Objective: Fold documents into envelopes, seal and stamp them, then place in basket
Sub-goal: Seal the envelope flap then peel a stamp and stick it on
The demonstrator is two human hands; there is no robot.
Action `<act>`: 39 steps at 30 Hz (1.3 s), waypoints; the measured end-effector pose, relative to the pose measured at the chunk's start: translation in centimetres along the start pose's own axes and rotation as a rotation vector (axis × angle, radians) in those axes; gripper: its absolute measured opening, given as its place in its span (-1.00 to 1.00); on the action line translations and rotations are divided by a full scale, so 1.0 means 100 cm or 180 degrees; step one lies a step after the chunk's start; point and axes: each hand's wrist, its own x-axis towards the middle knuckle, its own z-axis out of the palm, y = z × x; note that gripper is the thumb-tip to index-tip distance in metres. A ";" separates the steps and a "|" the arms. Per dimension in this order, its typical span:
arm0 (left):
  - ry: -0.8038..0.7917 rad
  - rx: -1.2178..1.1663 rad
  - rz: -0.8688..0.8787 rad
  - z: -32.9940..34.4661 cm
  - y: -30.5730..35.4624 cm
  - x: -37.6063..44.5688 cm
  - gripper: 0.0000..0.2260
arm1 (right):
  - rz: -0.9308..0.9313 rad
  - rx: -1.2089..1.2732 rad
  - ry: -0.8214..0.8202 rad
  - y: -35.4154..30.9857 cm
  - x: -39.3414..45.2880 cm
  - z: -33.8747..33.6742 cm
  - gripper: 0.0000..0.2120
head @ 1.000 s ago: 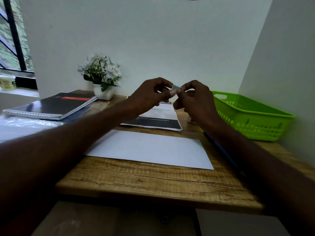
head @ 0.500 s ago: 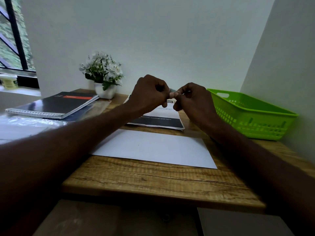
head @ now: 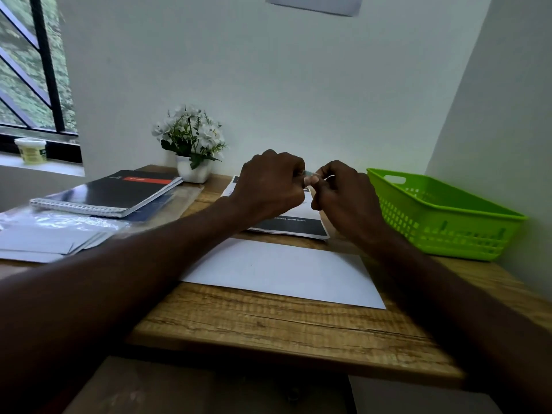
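Observation:
A white envelope [head: 283, 271] lies flat on the wooden table [head: 268, 321] in front of me. Above it, both hands meet over a printed sheet [head: 295, 227] with a dark band. My left hand [head: 270, 185] and my right hand [head: 343, 195] pinch a small pale stamp [head: 308, 174] between their fingertips; only a sliver of it shows. The green plastic basket [head: 442, 216] stands at the right by the wall, and nothing shows inside it.
A spiral notebook [head: 110, 194] lies at the back left over a clear plastic sleeve with more white envelopes [head: 44, 245]. A small white pot of flowers [head: 192, 144] stands against the wall. A jar [head: 30, 150] sits on the window sill.
My hands have stayed together on the stamp, with the left fingers curling more tightly over it. The view has shifted slightly.

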 end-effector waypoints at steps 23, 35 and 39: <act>-0.0878 -0.2968 -0.0708 0.004 -0.011 0.003 -0.85 | 0.0340 0.0778 -0.0049 0.003 0.005 -0.007 -0.77; -0.0649 -0.2904 -0.0494 0.006 -0.016 0.006 -0.96 | -0.0129 0.0361 0.0148 0.009 0.008 -0.008 -0.64; -0.0638 -0.2658 -0.0413 0.008 -0.015 0.005 -0.96 | -0.0147 -0.0026 0.0199 0.011 0.009 -0.007 -0.77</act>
